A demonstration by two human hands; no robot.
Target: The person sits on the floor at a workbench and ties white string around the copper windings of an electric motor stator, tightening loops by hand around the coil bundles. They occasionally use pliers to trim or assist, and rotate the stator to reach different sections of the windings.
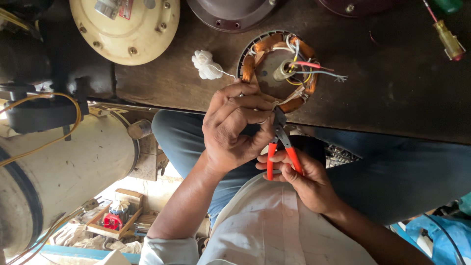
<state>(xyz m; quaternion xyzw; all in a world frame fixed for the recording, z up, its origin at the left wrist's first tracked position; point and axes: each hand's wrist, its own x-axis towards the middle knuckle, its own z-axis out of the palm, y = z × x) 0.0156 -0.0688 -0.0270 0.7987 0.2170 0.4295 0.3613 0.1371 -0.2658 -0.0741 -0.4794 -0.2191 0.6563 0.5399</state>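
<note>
The motor stator, a round core ringed with copper windings, lies on the dark workbench just beyond our fingertips, its red, yellow and grey wires fanning out on the far side from our fingers. We see it touching, or nearly touching, the knuckles of our left hand. That hand's fingers are curled and pressed close together, thumb against forefinger, pinching something thin at the stator's near edge; we cannot tell exactly what, since the fingers hide it. Directly beside that pinch, the dark jaws of the red-handled cutting pliers point towards the windings and look nearly closed. Our right hand wraps the two red handles, fingers bent round them and held fairly close, squeezing rather than spread. Farther out from our left fingertips, away from the stator, a small bundle of white string rests on the bench, a thread trailing back towards the core.
</note>
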